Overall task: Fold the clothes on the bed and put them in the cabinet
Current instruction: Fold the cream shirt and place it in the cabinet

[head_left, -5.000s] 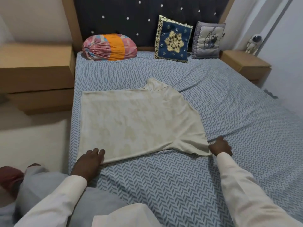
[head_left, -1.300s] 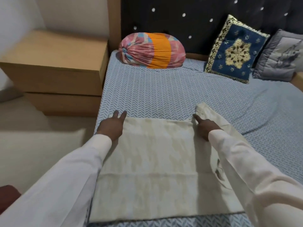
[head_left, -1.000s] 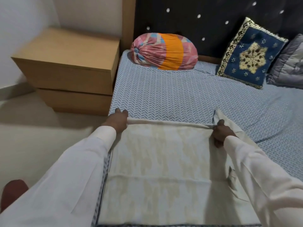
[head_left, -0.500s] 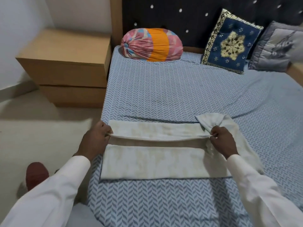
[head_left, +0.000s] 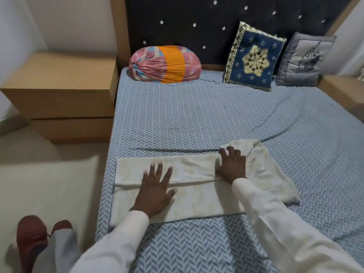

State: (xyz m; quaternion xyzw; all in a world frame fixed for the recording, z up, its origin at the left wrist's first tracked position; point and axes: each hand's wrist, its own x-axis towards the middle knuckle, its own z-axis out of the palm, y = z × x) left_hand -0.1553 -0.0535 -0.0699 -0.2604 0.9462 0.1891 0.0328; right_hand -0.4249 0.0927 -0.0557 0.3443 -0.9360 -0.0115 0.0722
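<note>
Head camera view: the cream garment [head_left: 197,200] lies on the bed [head_left: 197,119], close to the bed's left edge and to the person. It is folded into a long horizontal band, with an upper layer doubled over a lower one. An unfolded portion spreads loosely from the band's right end.

Left hand [head_left: 155,191]: palm down on the middle of the band, across the edge of the upper layer. The fingers are straight and spread, pressing flat and grasping nothing.

Right hand [head_left: 232,166]: palm down at the right end of the upper layer, where the loose portion begins. The fingers are extended and spread, pressing the cloth without pinching it. Both arms wear white sleeves [head_left: 275,223].

Surroundings:
- The blue herringbone sheet shows a long crease just beyond the garment.
- A pink-and-orange bolster [head_left: 165,65], a navy cushion with a gold star motif [head_left: 254,59] and a grey cushion [head_left: 303,60] stand against the dark studded headboard [head_left: 197,26], well apart from the garment. The grey cushion's print is too blurred to identify.
- A wooden bedside cabinet [head_left: 59,91] flanks the bed's left side, and a second wooden unit [head_left: 342,89] flanks its right.
- Red footwear [head_left: 31,235] rests on the beige floor [head_left: 49,184] at lower left.
</note>
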